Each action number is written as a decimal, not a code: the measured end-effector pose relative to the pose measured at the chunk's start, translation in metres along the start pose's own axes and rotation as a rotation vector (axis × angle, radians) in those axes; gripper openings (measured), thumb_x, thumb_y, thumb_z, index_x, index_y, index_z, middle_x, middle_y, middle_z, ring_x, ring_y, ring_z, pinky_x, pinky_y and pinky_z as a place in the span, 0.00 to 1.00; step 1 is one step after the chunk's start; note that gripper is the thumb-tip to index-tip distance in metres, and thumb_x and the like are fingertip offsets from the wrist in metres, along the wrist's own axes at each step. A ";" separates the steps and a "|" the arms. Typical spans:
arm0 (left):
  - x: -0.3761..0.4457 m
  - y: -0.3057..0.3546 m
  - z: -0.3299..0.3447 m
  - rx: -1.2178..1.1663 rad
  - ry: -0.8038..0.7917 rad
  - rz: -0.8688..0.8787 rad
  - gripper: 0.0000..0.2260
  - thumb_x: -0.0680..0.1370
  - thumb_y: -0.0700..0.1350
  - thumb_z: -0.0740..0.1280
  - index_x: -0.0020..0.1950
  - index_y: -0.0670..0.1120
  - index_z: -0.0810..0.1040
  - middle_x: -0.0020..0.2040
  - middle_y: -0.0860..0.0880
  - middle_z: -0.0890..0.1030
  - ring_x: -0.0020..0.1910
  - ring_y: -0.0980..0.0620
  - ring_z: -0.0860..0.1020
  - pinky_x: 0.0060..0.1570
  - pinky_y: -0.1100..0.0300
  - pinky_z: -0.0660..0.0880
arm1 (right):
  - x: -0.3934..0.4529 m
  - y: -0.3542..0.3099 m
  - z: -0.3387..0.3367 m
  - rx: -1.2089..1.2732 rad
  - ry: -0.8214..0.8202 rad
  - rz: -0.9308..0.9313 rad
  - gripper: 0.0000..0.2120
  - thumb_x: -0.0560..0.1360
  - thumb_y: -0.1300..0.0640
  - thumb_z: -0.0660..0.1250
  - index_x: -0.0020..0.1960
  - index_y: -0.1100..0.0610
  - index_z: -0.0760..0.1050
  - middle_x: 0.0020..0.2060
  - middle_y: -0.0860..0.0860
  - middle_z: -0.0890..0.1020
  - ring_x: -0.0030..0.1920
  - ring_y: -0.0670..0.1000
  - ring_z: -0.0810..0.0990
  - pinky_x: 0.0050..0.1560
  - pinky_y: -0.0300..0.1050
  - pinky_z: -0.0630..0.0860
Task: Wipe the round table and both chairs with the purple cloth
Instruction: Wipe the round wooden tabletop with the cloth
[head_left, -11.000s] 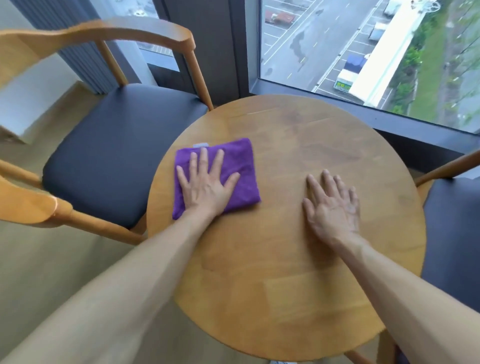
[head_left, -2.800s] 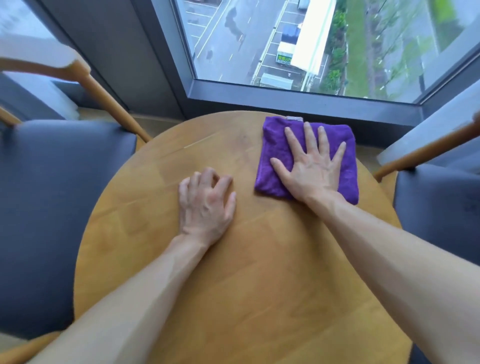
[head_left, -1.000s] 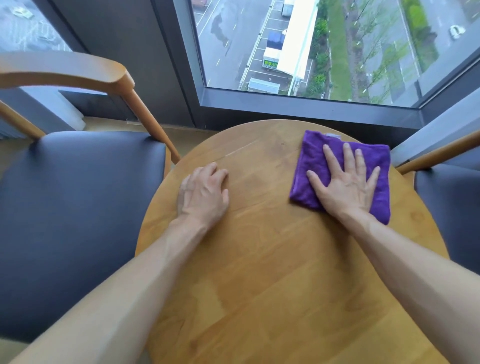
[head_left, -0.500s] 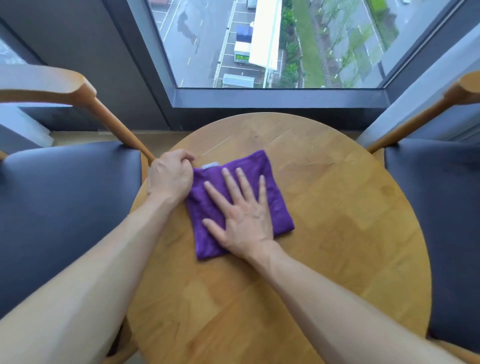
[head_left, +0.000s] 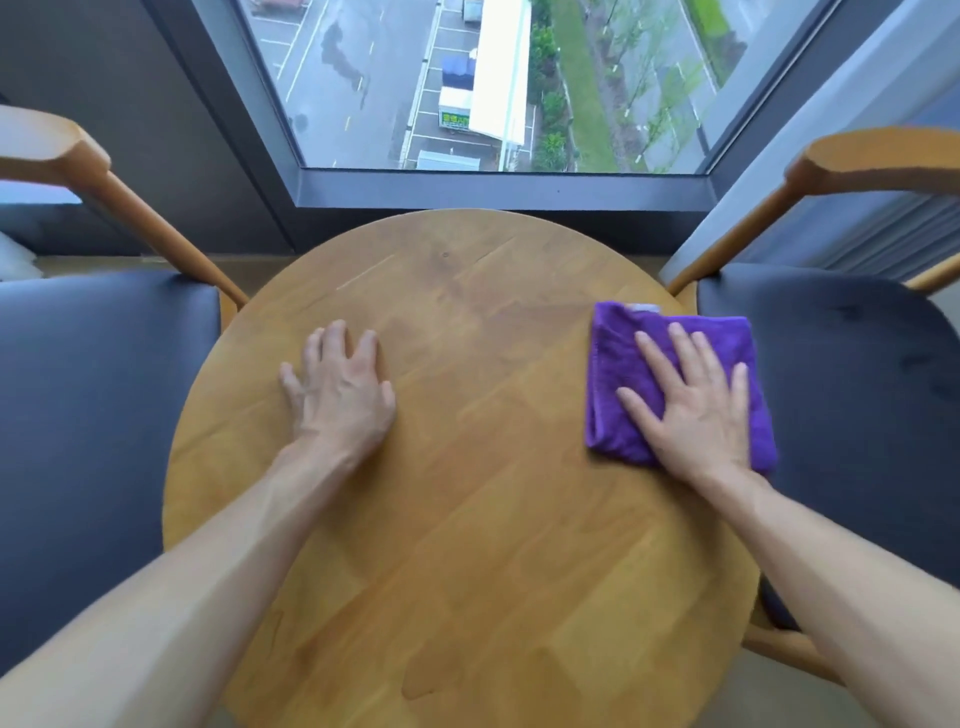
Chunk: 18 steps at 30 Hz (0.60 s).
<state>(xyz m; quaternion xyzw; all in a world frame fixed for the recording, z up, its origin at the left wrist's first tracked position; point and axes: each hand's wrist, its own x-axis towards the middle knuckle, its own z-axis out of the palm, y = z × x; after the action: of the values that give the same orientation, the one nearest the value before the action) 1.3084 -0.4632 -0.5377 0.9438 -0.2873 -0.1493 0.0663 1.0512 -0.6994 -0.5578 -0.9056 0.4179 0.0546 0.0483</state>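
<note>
Half a second ago the purple cloth (head_left: 675, 374) lay left of the round table's (head_left: 467, 571) centre with both hands on it; now it sits at the table's right edge, its far corner hanging just past the rim toward the right chair (head_left: 852, 415), and the left hand has let go.

Judging by the sweeps, the table is mid-wipe, most of its top covered and the near part perhaps not yet. Both chairs seem untouched by the cloth, the left chair (head_left: 93, 441) included, so the larger share of the task is left.

On the cloth, the right hand (head_left: 696, 410) presses flat, fingers spread wide. Left of table centre, the left hand (head_left: 340, 395) rests palm down on bare wood, fingers slightly curled, holding nothing.
</note>
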 end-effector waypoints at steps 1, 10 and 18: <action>-0.007 0.002 0.002 0.002 0.001 0.003 0.22 0.79 0.47 0.65 0.73 0.49 0.67 0.77 0.42 0.60 0.77 0.41 0.55 0.72 0.33 0.56 | -0.002 0.009 0.000 0.010 -0.002 0.010 0.33 0.76 0.29 0.45 0.79 0.38 0.51 0.80 0.47 0.52 0.80 0.52 0.48 0.76 0.65 0.48; -0.036 0.024 0.001 -0.228 0.002 -0.083 0.16 0.84 0.51 0.56 0.69 0.49 0.75 0.74 0.45 0.69 0.73 0.42 0.65 0.69 0.38 0.64 | -0.050 -0.071 0.013 0.031 0.045 -0.141 0.35 0.75 0.31 0.52 0.79 0.40 0.52 0.81 0.49 0.52 0.80 0.55 0.47 0.75 0.67 0.46; -0.067 0.010 -0.011 -0.172 0.025 -0.133 0.22 0.85 0.56 0.51 0.60 0.46 0.80 0.69 0.44 0.75 0.69 0.39 0.69 0.65 0.40 0.66 | -0.122 -0.154 0.038 0.055 0.017 -0.643 0.33 0.76 0.33 0.53 0.78 0.40 0.56 0.80 0.50 0.53 0.80 0.56 0.46 0.73 0.70 0.44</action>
<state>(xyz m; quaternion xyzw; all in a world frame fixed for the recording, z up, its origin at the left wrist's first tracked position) 1.2536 -0.4331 -0.5091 0.9534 -0.2091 -0.1659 0.1406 1.0878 -0.5029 -0.5722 -0.9899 0.1123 0.0178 0.0842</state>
